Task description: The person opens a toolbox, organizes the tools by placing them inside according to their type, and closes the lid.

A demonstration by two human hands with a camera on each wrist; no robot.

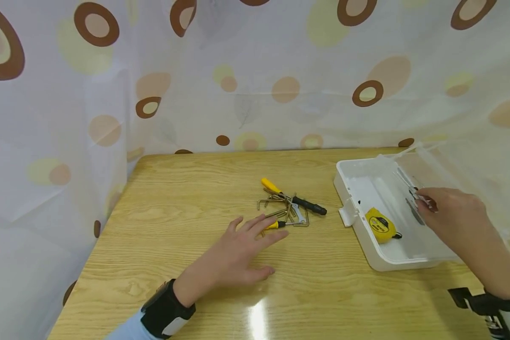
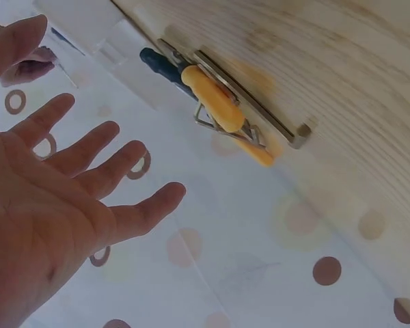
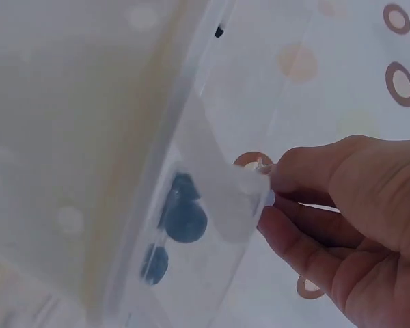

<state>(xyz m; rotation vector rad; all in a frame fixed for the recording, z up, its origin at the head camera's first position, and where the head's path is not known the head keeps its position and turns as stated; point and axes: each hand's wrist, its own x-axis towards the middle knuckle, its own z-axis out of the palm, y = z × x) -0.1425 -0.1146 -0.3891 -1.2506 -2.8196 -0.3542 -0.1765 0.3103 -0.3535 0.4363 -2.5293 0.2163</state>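
Note:
My left hand [image 1: 238, 252] hovers palm down over the table with its fingers spread, holding nothing. Just beyond its fingertips lies a pile of tools: a screwdriver with a yellow handle [image 1: 271, 185], a black handle [image 1: 309, 206], several brass-coloured hex keys [image 1: 276, 214] and a small silver wrench [image 1: 298, 213]. Over the white box [image 1: 365, 245], my right hand [image 1: 454, 212] pinches a thin clear plastic piece [image 3: 242, 205] between thumb and fingers. Rounded blue-grey shapes [image 3: 184, 217] show at this piece; I cannot tell exactly what it is. A yellow tape measure [image 1: 380, 225] sits inside the box.
The box's translucent lid [image 1: 471, 160] stands raised along its right side, behind my right hand. A white latch [image 1: 346, 215] sticks out from the left wall. Patterned curtains [image 1: 255, 61] hang behind and left of the wooden table [image 1: 187, 193].

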